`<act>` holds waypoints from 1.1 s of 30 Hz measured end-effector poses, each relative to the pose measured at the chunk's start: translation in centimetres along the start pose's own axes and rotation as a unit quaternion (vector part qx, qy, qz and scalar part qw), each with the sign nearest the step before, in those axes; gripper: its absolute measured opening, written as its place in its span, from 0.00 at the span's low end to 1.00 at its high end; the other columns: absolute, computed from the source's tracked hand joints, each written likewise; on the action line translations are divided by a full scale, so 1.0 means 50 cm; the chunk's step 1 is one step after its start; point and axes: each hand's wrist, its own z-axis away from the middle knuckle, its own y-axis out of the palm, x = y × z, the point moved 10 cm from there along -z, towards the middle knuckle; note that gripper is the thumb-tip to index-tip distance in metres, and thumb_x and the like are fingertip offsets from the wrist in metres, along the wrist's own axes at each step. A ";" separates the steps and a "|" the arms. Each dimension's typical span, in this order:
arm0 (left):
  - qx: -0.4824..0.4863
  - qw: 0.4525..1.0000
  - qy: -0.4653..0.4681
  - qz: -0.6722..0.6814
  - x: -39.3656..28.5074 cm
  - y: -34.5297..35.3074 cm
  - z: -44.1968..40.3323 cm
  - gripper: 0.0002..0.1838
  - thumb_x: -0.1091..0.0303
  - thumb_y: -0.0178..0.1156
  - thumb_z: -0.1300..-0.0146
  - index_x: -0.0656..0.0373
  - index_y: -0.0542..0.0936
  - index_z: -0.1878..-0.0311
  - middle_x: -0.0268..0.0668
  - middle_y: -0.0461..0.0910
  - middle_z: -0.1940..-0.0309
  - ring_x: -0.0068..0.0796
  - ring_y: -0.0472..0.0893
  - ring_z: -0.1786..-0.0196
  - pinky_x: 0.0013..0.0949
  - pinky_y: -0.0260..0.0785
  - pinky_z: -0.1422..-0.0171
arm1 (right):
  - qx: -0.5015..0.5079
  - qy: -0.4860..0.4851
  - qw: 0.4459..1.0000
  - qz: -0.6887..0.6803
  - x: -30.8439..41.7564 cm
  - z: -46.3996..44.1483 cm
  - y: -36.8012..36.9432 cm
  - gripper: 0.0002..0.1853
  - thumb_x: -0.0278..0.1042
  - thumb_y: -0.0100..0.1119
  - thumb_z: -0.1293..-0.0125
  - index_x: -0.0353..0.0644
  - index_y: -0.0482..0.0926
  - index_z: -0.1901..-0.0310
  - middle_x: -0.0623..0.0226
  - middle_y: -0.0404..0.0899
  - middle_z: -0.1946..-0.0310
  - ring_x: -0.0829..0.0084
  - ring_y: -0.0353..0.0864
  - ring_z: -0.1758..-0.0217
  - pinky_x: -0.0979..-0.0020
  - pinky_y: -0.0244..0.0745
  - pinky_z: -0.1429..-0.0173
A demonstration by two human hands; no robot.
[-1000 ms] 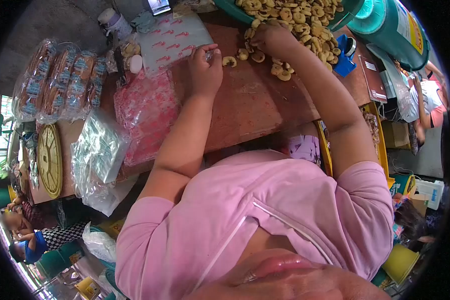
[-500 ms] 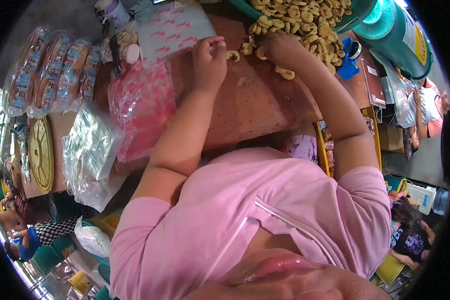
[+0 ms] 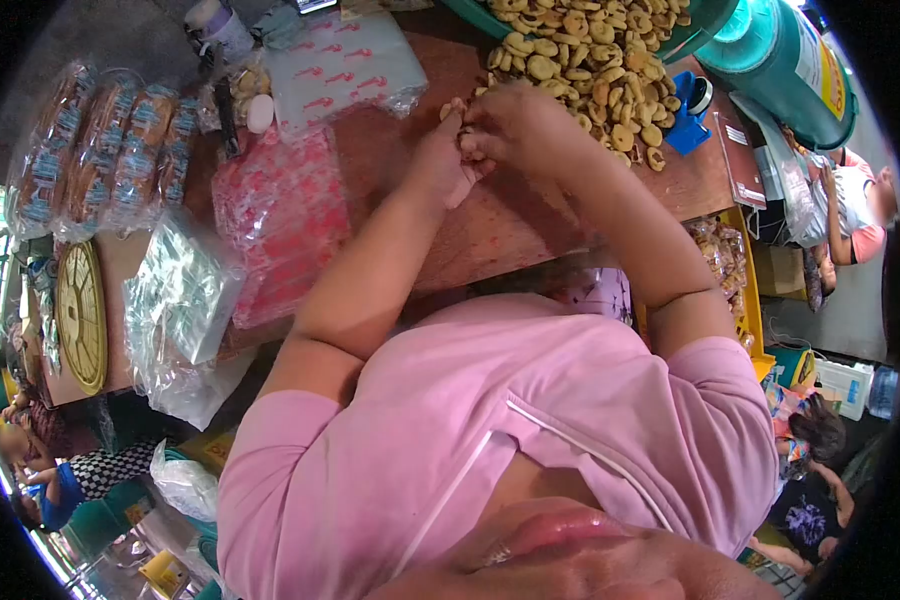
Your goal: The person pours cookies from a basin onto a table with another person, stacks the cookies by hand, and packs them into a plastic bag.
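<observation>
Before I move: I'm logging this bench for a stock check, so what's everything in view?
ring-shaped biscuits: many, yellow-brown, far right
basin: one, green, around the pile
printed bags: stack, white-red, far middle
red-printed plastic: stack, left
clear bags: bundle, near left
wrapped goods: four rows, brown, far left
lid: one, yellow, left edge
white cap: one, left
tape dispenser: one, blue, right
large bucket: one, green, far right
crate: one, yellow, below table, right
table: one, reddish-brown, middle
other people: several, both sides
shirt: one, pink, yours
left hand, right hand: together mid-table, contents unclear
</observation>
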 end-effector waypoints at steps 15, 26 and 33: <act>-0.009 0.990 0.024 0.138 -0.022 -0.044 -0.052 0.22 0.45 0.50 0.24 0.56 0.78 0.59 0.37 0.80 0.64 0.35 0.80 0.62 0.37 0.75 0.56 | -0.013 0.239 0.956 0.173 -0.269 -0.067 -0.013 0.17 0.46 0.59 0.31 0.49 0.81 0.46 0.51 0.84 0.52 0.49 0.83 0.47 0.50 0.77 0.42; -0.026 0.993 0.067 0.092 -0.050 -0.061 -0.051 0.19 0.48 0.49 0.23 0.56 0.76 0.57 0.39 0.82 0.63 0.36 0.80 0.62 0.38 0.74 0.57 | -0.003 0.174 0.984 -0.041 -0.144 0.021 0.017 0.13 0.31 0.62 0.34 0.44 0.81 0.48 0.53 0.80 0.51 0.49 0.81 0.49 0.56 0.77 0.46; -0.064 0.991 0.068 0.094 -0.058 -0.053 -0.029 0.17 0.50 0.49 0.22 0.55 0.75 0.58 0.39 0.81 0.64 0.35 0.80 0.63 0.37 0.73 0.57 | -0.024 0.151 0.987 -0.040 -0.097 0.057 0.022 0.13 0.24 0.59 0.36 0.42 0.82 0.49 0.51 0.79 0.52 0.49 0.81 0.47 0.58 0.77 0.44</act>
